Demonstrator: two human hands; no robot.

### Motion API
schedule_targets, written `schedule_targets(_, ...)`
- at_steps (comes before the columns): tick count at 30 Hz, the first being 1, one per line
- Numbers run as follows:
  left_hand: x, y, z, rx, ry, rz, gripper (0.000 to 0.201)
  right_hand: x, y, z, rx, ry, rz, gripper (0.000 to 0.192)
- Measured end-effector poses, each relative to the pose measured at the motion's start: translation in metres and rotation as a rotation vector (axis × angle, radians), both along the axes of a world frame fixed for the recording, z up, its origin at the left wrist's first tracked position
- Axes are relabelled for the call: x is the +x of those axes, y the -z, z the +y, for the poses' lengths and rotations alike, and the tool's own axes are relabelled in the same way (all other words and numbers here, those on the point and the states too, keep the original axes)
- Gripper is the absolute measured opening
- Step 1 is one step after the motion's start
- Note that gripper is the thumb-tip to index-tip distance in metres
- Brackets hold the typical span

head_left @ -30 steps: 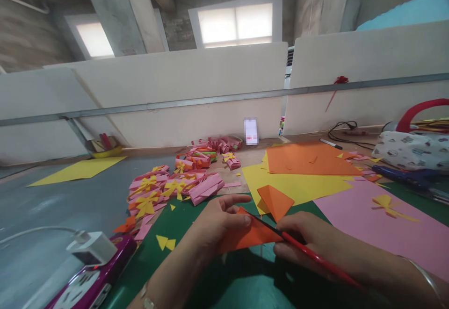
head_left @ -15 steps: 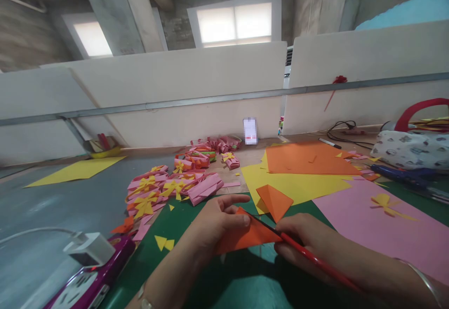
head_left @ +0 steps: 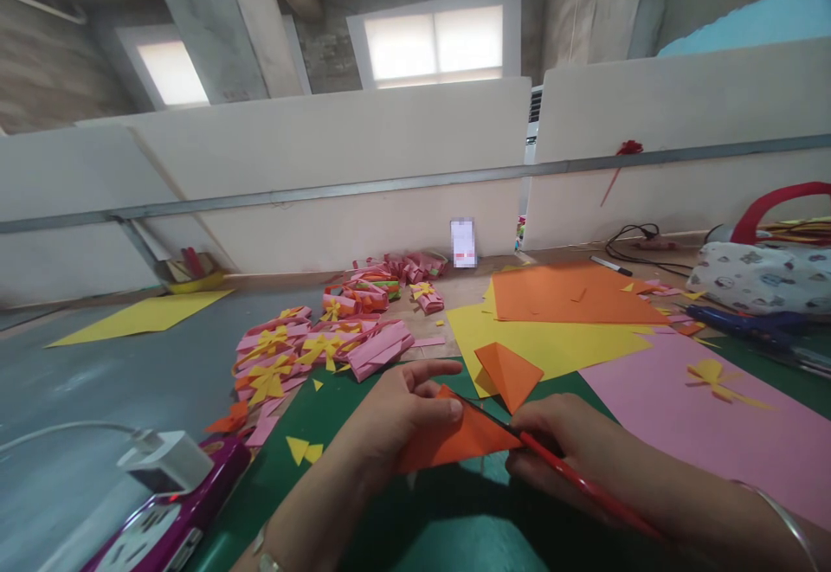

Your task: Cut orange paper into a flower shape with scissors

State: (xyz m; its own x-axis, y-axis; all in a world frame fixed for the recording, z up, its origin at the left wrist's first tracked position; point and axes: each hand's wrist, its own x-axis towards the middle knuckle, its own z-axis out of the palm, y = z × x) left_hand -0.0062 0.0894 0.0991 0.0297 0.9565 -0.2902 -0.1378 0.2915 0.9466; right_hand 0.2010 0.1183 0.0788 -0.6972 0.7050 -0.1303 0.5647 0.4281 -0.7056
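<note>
My left hand (head_left: 406, 408) pinches a folded orange paper piece (head_left: 458, 438) between thumb and fingers, its index finger stretched out above. My right hand (head_left: 564, 438) is closed around a slim red-handled tool (head_left: 577, 477). The tool's thin dark end lies along the upper edge of the held paper, reaching to my left thumb. Its exact kind cannot be made out. Just beyond my hands, another folded orange paper piece (head_left: 510, 373) rests partly on a yellow sheet (head_left: 558, 349). Beneath my hands is a green cutting mat (head_left: 454, 520).
Pink paper pieces with yellow bows (head_left: 321, 349) are heaped at centre left. An orange sheet (head_left: 571, 293) and a pink sheet (head_left: 733, 416) lie to the right, near blue-handled scissors (head_left: 753, 321) and a patterned pouch (head_left: 763, 273). A purple power strip (head_left: 169, 503) is at front left; a phone (head_left: 463, 243) stands behind.
</note>
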Motion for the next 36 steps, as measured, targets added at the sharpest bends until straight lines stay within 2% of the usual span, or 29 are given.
schedule_targets(4,0.001,0.0,-0.001,0.005,0.007,-0.014,0.055,-0.004,-0.002,0.001,0.034,0.011,-0.02,0.01)
schedule_targets(10,0.001,-0.001,0.0,-0.005,0.021,-0.025,0.057,-0.004,0.0,0.0,0.06,0.01,-0.009,0.013)
schedule_targets(20,0.001,0.001,-0.002,-0.008,0.043,-0.027,0.053,-0.006,-0.009,-0.007,0.019,0.017,-0.041,0.011)
schedule_targets(31,0.004,0.0,-0.005,-0.001,0.053,-0.039,0.053,-0.007,-0.004,-0.008,0.019,0.043,-0.002,0.011)
schedule_targets(36,0.003,0.002,-0.004,-0.002,0.057,-0.04,0.053,-0.008,-0.012,-0.009,-0.03,0.039,-0.014,0.005)
